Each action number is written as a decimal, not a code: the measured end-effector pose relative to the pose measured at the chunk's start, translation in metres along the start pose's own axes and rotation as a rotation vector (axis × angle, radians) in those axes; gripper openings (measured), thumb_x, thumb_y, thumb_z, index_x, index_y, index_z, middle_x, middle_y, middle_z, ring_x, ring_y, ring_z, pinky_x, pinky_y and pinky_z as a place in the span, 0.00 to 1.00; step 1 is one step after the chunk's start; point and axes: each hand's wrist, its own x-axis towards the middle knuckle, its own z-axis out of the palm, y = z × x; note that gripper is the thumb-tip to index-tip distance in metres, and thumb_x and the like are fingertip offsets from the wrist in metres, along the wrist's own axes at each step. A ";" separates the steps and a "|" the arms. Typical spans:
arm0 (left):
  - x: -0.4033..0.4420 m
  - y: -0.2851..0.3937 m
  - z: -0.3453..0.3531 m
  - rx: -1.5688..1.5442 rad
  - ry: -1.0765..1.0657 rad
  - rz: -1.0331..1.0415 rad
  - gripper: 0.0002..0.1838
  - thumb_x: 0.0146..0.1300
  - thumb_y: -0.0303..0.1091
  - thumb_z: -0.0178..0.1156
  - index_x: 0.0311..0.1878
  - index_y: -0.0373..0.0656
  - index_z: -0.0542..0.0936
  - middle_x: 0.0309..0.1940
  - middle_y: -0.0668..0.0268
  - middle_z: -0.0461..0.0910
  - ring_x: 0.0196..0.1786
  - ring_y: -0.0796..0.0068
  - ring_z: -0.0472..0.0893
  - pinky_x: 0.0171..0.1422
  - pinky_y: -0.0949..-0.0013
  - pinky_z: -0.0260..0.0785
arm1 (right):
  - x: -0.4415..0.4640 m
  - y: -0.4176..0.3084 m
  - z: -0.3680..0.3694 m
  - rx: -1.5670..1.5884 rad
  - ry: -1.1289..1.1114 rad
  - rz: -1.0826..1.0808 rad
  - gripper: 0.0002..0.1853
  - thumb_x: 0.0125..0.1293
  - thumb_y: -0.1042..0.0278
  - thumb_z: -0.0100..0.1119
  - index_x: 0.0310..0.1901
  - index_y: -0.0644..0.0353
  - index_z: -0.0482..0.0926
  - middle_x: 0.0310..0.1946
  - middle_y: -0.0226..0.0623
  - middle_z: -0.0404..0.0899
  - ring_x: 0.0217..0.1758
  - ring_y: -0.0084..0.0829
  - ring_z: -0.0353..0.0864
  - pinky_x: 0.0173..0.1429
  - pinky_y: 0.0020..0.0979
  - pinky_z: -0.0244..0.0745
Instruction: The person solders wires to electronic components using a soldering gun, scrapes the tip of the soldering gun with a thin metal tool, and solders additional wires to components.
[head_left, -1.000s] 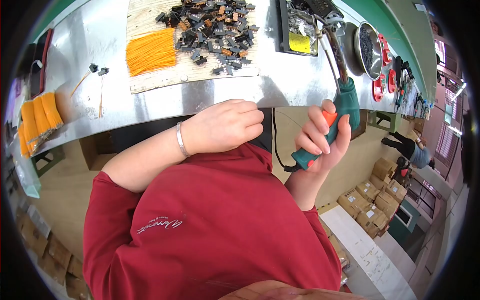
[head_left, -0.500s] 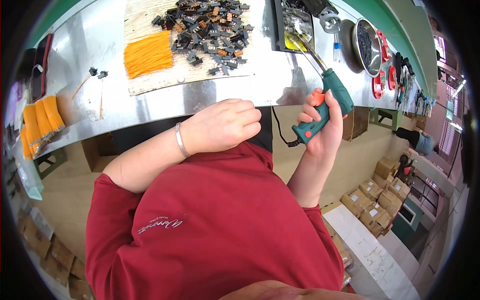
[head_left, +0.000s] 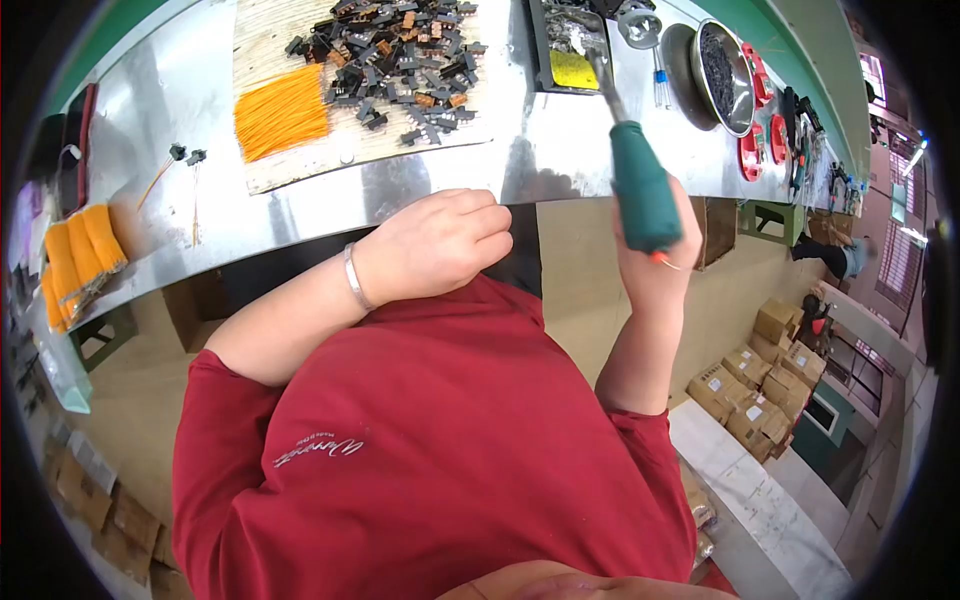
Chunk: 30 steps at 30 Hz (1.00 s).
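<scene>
My right hand [head_left: 662, 235] is wrapped round the green handle of a soldering gun [head_left: 640, 180]. The gun's metal front end points away from me, over the black tray [head_left: 543, 75] with a yellow sponge [head_left: 574, 70]. At the near edge of the metal bench rests my left hand [head_left: 435, 242], fingers curled closed; whatever is inside them is hidden. Beyond it, a wooden board [head_left: 300, 175] carries a heap of small black switches [head_left: 400, 65] and a sheaf of orange wires [head_left: 282, 112].
Two switches with wires attached [head_left: 178, 153] lie left of the board. Bundled orange wires [head_left: 85, 250] sit at the bench's left end. To the right stand a metal bowl [head_left: 742, 110] of dark bits and red round objects [head_left: 750, 150]. Cardboard boxes [head_left: 760, 400] are stacked behind.
My right hand has turned the soldering gun so its front end points forward over the sponge tray. My left hand keeps its curled pose at the bench edge; the view has shifted slightly.
</scene>
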 end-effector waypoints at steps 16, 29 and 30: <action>0.000 -0.002 0.001 0.031 0.023 0.036 0.05 0.47 0.27 0.59 0.27 0.41 0.72 0.32 0.65 0.72 0.37 0.66 0.75 0.44 0.66 0.72 | -0.002 0.009 -0.037 1.252 -0.111 0.370 0.14 0.72 0.64 0.49 0.52 0.63 0.70 0.30 0.37 0.70 0.19 0.17 0.63 0.27 0.22 0.62; 0.001 -0.002 0.002 0.057 0.016 0.049 0.06 0.46 0.27 0.60 0.29 0.41 0.74 0.33 0.65 0.74 0.38 0.67 0.76 0.44 0.67 0.72 | -0.012 0.009 -0.002 1.970 -0.301 0.676 0.16 0.77 0.56 0.42 0.53 0.61 0.67 0.33 0.33 0.65 0.18 0.14 0.60 0.25 0.20 0.61; 0.001 -0.002 0.002 0.056 0.018 0.048 0.06 0.46 0.27 0.60 0.29 0.41 0.74 0.33 0.65 0.74 0.38 0.67 0.76 0.44 0.67 0.72 | -0.012 0.007 0.000 1.962 -0.320 0.684 0.16 0.77 0.57 0.42 0.54 0.61 0.67 0.33 0.32 0.66 0.19 0.13 0.60 0.27 0.20 0.61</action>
